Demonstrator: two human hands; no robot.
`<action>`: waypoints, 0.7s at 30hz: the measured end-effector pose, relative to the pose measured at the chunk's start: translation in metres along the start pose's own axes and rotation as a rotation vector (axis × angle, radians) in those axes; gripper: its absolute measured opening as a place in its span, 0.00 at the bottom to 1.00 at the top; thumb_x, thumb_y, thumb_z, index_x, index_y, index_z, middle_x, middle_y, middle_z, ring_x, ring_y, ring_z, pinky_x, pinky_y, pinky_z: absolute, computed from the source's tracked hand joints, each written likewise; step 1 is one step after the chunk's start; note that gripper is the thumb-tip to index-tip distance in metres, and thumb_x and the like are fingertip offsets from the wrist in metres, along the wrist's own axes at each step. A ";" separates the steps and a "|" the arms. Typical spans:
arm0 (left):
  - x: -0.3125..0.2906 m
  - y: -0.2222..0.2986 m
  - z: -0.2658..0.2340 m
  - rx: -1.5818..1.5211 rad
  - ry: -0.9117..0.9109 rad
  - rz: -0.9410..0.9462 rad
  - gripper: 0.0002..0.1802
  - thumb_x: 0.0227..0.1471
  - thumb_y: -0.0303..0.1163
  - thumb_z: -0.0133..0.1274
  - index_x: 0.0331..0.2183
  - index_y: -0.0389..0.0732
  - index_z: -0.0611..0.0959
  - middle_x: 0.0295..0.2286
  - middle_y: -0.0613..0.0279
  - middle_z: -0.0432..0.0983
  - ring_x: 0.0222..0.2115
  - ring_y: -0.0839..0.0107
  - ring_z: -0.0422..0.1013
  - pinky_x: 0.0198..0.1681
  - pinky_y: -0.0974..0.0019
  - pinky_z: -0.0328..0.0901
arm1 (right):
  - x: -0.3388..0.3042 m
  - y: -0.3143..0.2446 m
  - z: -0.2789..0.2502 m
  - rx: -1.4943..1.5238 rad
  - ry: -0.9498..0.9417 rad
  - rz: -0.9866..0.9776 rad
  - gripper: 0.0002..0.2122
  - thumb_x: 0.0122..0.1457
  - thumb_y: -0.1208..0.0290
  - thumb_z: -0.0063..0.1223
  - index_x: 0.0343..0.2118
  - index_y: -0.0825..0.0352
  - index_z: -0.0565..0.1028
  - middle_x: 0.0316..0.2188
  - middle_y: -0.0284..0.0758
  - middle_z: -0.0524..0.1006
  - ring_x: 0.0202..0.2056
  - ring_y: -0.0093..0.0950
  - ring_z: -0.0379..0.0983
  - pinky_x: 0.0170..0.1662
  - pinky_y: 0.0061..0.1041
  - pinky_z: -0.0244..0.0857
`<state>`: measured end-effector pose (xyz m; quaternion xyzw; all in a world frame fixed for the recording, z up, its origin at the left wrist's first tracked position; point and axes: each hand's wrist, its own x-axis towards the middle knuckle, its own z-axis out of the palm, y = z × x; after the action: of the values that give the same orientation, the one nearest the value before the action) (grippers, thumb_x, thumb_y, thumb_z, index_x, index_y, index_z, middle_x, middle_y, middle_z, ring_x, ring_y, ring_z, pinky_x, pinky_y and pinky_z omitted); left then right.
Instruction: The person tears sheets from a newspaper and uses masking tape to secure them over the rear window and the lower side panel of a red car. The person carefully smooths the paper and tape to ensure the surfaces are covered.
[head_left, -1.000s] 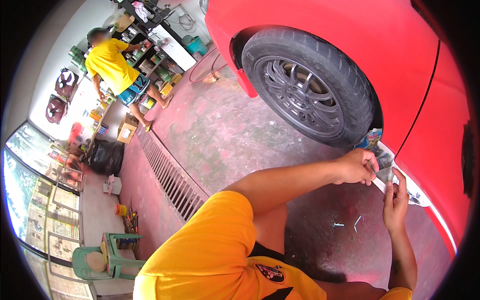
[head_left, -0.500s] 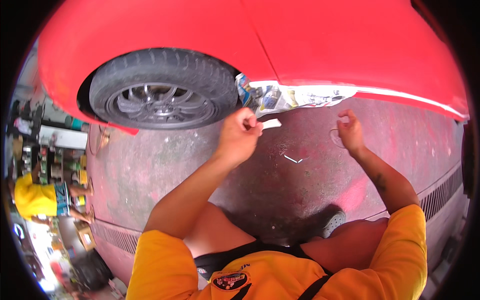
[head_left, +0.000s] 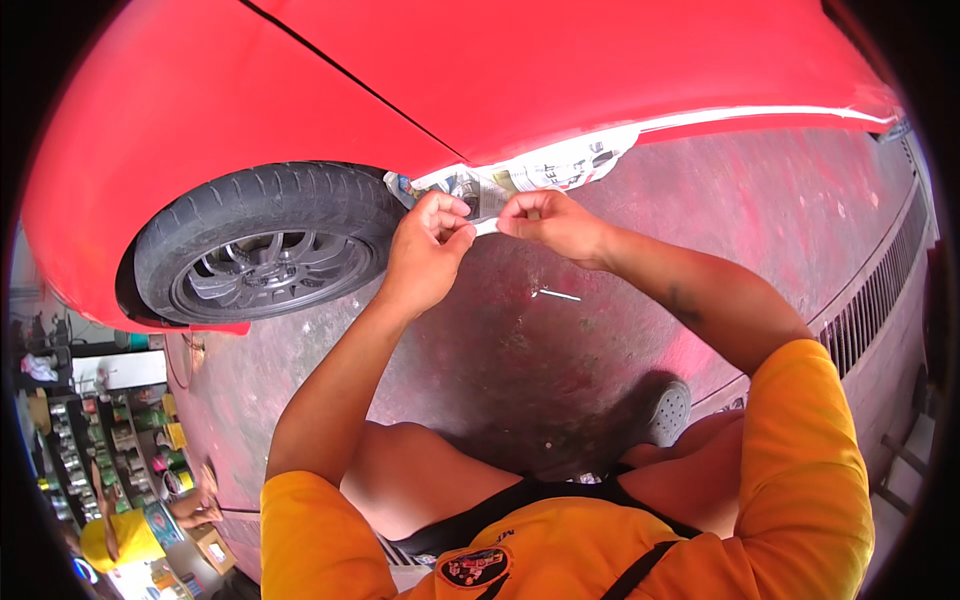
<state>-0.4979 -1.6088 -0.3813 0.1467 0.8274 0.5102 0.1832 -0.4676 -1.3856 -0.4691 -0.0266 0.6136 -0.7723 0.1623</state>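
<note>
The right hand (head_left: 555, 228), earlier well apart from the left hand (head_left: 422, 255), has joined it; both now pinch the white strip (head_left: 486, 227), right of the wheel (head_left: 272, 250).

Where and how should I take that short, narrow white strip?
Probably a fingertip pinch at each end of the short, narrow white strip, left hand coming from the left, right hand from the right: it lies roughly crosswise, with only a bare stretch showing between the hands.
</note>
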 end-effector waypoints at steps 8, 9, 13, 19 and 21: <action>0.036 -0.025 -0.012 0.962 0.297 1.060 0.23 0.49 0.25 0.66 0.49 0.45 0.85 0.41 0.64 0.80 0.38 0.66 0.76 0.41 0.61 0.71 | 0.013 0.073 0.002 0.051 1.201 -0.488 0.04 0.68 0.75 0.60 0.42 0.69 0.78 0.34 0.28 0.78 0.38 0.18 0.71 0.45 0.20 0.66; 0.043 -0.023 -0.007 1.160 0.215 1.017 0.20 0.49 0.30 0.63 0.47 0.47 0.86 0.39 0.65 0.78 0.40 0.67 0.76 0.45 0.59 0.70 | 0.011 0.075 0.012 0.021 1.287 -0.496 0.11 0.66 0.74 0.64 0.47 0.68 0.75 0.35 0.28 0.76 0.35 0.18 0.68 0.43 0.21 0.66; 0.082 -0.039 0.004 1.427 0.169 1.060 0.08 0.49 0.35 0.59 0.34 0.48 0.87 0.33 0.66 0.75 0.39 0.65 0.75 0.41 0.61 0.71 | 0.027 0.071 0.052 -0.159 1.125 -0.448 0.25 0.58 0.80 0.68 0.58 0.62 0.72 0.36 0.31 0.77 0.30 0.19 0.70 0.36 0.23 0.69; 0.101 -0.057 0.002 1.337 0.188 1.127 0.11 0.47 0.34 0.62 0.36 0.53 0.89 0.28 0.71 0.71 0.33 0.68 0.73 0.35 0.61 0.69 | 0.056 0.083 0.057 -0.392 1.122 -0.538 0.25 0.55 0.77 0.67 0.56 0.59 0.75 0.35 0.32 0.84 0.31 0.32 0.78 0.40 0.31 0.73; 0.103 -0.060 0.001 1.337 0.201 1.157 0.11 0.47 0.34 0.61 0.36 0.52 0.88 0.28 0.71 0.71 0.33 0.68 0.72 0.35 0.61 0.69 | 0.059 0.082 0.062 -0.266 1.084 -0.404 0.24 0.56 0.78 0.67 0.56 0.59 0.75 0.36 0.32 0.85 0.33 0.33 0.80 0.40 0.31 0.74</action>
<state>-0.5925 -1.5905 -0.4513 0.5725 0.7607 -0.0561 -0.3007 -0.4908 -1.4770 -0.5415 0.2353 0.6833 -0.6078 -0.3291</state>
